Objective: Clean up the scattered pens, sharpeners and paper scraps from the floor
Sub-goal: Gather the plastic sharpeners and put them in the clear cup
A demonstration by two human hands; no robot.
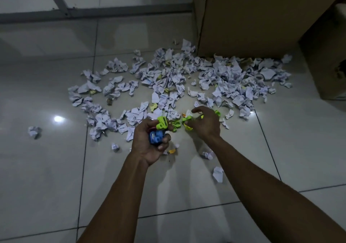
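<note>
My left hand (148,143) grips a handful of sharpeners: a blue one (155,137) low in the palm and a bright green one (162,123) at the top. My right hand (205,123) reaches over the floor just to its right, fingers curled around green sharpeners (187,120); another green piece (217,113) shows beyond its knuckles. A wide spread of crumpled white paper scraps (174,77) covers the tiles beyond both hands. No pens are plainly visible.
A large cardboard box (262,17) stands at the back right, a second one (329,64) at the right edge. A grey metal frame (93,12) crosses the floor at the back. Stray scraps lie at the left (34,131) and near my right forearm (218,174).
</note>
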